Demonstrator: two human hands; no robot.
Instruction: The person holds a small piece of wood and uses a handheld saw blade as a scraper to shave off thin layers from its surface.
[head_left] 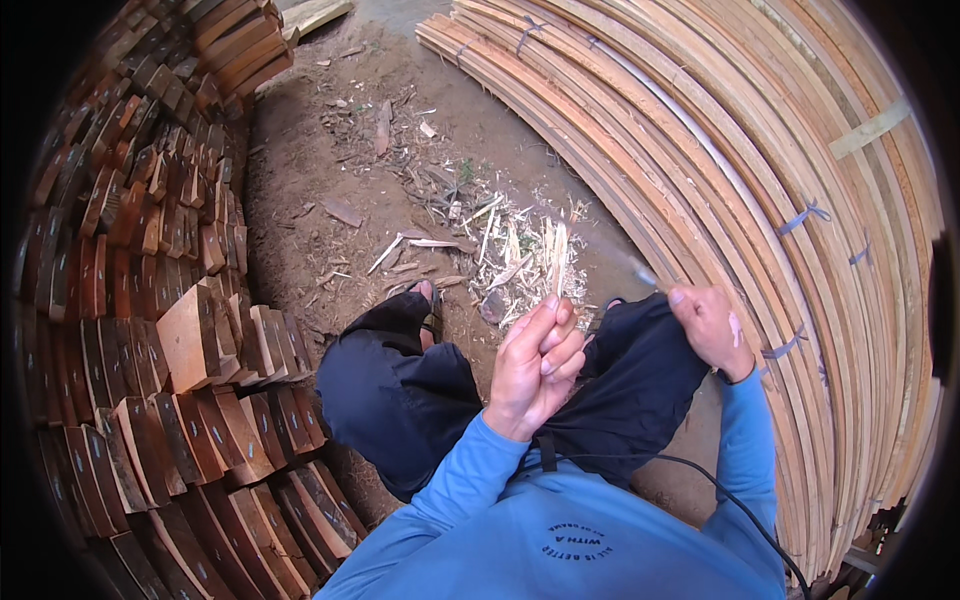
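My left hand (pixel 538 362) is closed around the lower end of a thin, pale wooden stick (pixel 557 262), pinched between thumb and fingers. The stick points up and away from me, over the shavings on the ground. To the right, above my right knee, my right hand (pixel 708 325) is closed on a knife (pixel 648 275). Its blade is smeared by motion and reaches toward the stick, apart from it. Most of the knife's handle is hidden in my fist. A pinkish-white patch shows on the back of that hand.
Pale wood shavings (pixel 508 245) and splinters lie on the dirt ground (pixel 300 260) between my feet and beyond. Stacked timber pieces (pixel 200 340) rise on the left. Long bundled wood strips (pixel 690 150) curve along the right. A black cable (pixel 690 464) crosses my lap.
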